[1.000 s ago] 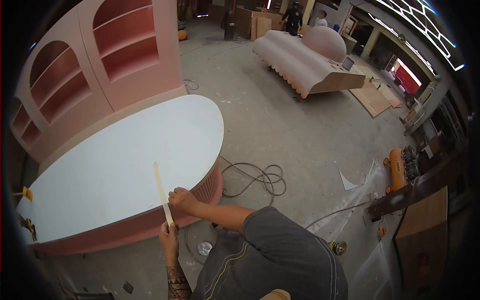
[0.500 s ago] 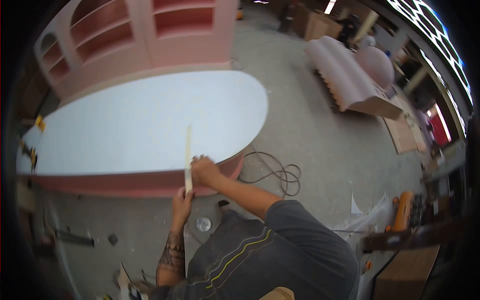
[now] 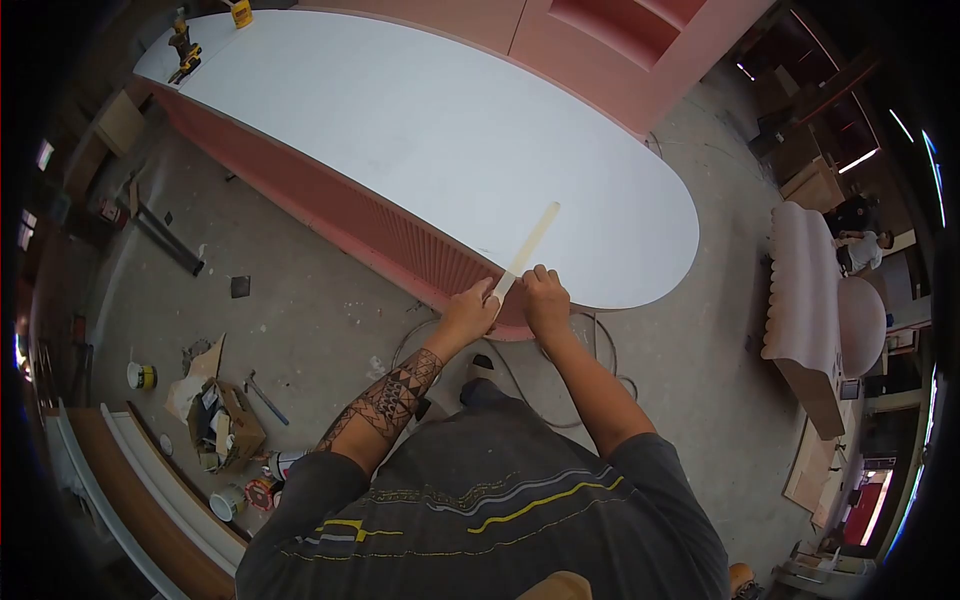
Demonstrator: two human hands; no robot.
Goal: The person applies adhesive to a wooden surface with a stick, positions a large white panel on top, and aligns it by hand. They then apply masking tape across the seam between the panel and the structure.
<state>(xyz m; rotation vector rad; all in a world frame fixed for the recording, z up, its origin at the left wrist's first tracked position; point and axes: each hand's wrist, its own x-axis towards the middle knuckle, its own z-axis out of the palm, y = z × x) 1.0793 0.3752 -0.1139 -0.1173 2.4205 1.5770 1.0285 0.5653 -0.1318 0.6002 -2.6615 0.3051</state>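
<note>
A pale yellow strip of masking tape (image 3: 536,236) lies on the white top (image 3: 430,130) of a long, rounded pink counter and runs over its front edge. My left hand (image 3: 468,314) is closed on the strip's lower end, just off that edge. Right beside the strip, my right hand (image 3: 547,303) rests at the counter's edge with its fingers curled in. Whatever those fingers pinch is hidden. Below both hands is the counter's ribbed pink front (image 3: 400,235).
A drill (image 3: 185,58) and a yellow tape measure (image 3: 241,13) sit at the counter's far left end. Cable (image 3: 612,350) loops on the floor near my feet. A cardboard box (image 3: 235,425) and a hammer (image 3: 268,398) lie at left. A scalloped pink unit (image 3: 800,290) stands at right.
My view has turned, so the counter now slants down to the right. Both hands stay by the tape at the edge; the left has come up closer to the right.
</note>
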